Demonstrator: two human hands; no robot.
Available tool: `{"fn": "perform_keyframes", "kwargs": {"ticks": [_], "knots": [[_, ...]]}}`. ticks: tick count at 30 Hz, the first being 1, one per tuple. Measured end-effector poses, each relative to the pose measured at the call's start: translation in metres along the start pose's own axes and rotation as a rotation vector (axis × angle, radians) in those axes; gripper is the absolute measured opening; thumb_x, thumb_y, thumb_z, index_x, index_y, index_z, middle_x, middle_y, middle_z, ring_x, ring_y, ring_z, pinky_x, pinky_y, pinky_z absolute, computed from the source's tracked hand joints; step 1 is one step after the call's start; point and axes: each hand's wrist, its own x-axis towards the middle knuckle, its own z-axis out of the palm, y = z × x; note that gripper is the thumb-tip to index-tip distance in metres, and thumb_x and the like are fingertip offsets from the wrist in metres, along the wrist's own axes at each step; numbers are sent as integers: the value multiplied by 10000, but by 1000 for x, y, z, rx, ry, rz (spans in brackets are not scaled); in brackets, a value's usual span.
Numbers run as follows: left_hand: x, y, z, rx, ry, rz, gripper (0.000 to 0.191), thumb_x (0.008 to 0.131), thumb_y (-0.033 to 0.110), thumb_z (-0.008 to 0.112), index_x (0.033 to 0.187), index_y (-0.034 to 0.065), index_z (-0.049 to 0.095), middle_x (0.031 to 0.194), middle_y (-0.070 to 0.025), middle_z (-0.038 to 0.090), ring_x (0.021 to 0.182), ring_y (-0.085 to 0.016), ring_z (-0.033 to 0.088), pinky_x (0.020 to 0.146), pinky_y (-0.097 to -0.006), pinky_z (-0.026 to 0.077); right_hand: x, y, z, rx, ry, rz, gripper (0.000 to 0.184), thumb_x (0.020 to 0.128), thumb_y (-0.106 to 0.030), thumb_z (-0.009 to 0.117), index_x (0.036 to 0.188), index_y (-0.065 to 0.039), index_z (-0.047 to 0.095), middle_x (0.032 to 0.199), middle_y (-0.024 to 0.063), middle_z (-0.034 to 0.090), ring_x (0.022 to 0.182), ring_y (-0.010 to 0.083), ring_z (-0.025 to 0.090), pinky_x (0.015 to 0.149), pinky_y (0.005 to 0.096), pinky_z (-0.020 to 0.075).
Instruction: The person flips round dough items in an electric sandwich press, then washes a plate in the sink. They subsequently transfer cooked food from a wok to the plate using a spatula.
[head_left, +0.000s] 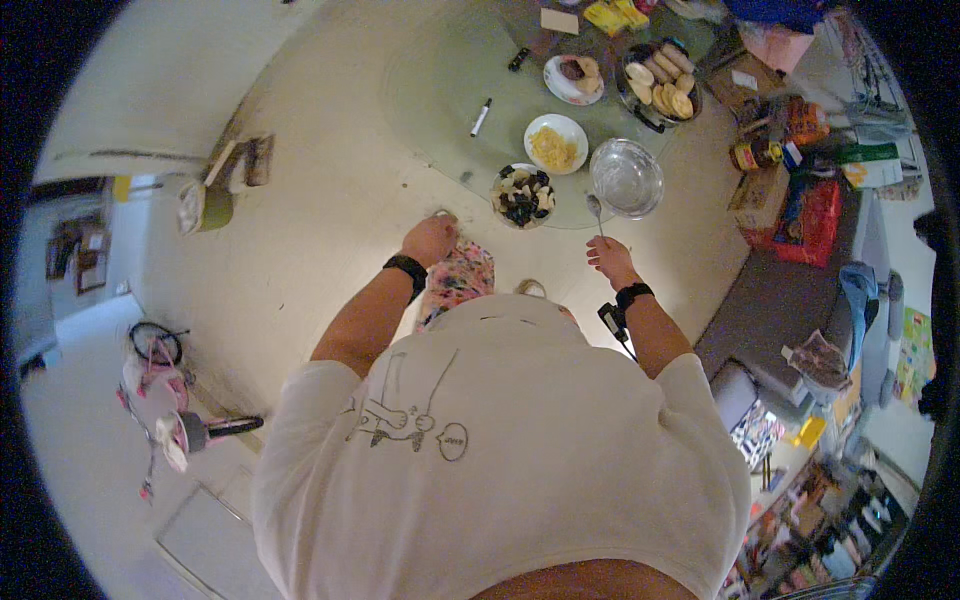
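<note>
My right hand (611, 260) holds a metal spoon (595, 207) by its handle, the spoon's bowl pointing away from me beside a shiny round metal bowl (627, 179). My left hand (431, 238) hangs off the near side of the glass table (427, 97), above the floor; its fingers are turned from view. Close to the table's near edge is a bowl of black and pale food pieces (523, 196). Behind it stands a white bowl of yellow food (556, 145). Farther back are a plate of brown and pale food (574, 79) and a black pan of rolls and round slices (658, 85).
A marker pen (481, 118) lies on the glass. Yellow packets (616, 15) are at the far edge. To the right, a grey sofa (780, 322) bears a red bag (814, 225) and boxes. A pink bicycle (161, 390) and a green bin (216, 206) stand left.
</note>
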Motion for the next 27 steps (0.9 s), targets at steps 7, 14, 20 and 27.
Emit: {"fn": "perform_keyframes", "kwargs": {"ticks": [7, 14, 20, 27], "knots": [[126, -41, 10, 4, -90, 48, 330, 876, 294, 511, 1120, 88, 593, 1027, -176, 643, 954, -351, 606, 851, -440, 485, 57, 8, 56, 58, 181, 60, 262, 934, -246, 514, 1040, -27, 612, 953, 75, 646, 825, 173, 601, 717, 281, 494], [194, -68, 98, 92, -383, 132, 364, 868, 237, 490, 1148, 16, 563, 1092, -189, 620, 1016, -347, 588, 912, -432, 456, 135, 71, 73, -335, 318, 34, 322, 971, -239, 401, 1133, -43, 598, 1096, 144, 640, 1012, 328, 597, 897, 400, 464], [211, -59, 112, -349, -507, 25, 307, 821, 246, 557, 1054, 46, 564, 993, -198, 599, 928, -377, 581, 843, -465, 473, 160, 74, 79, 37, 264, 157, 404, 979, -351, 420, 1181, -39, 580, 1085, 109, 652, 928, 223, 632, 774, 336, 488], [219, -53, 129, -419, -346, 192, 332, 880, 161, 530, 1182, 25, 545, 848, -113, 647, 727, -165, 581, 632, -340, 460, 174, 53, 71, 354, 137, 276, 416, 972, -342, 471, 1200, -6, 560, 957, 22, 635, 753, 91, 547, 621, 222, 422]]}}
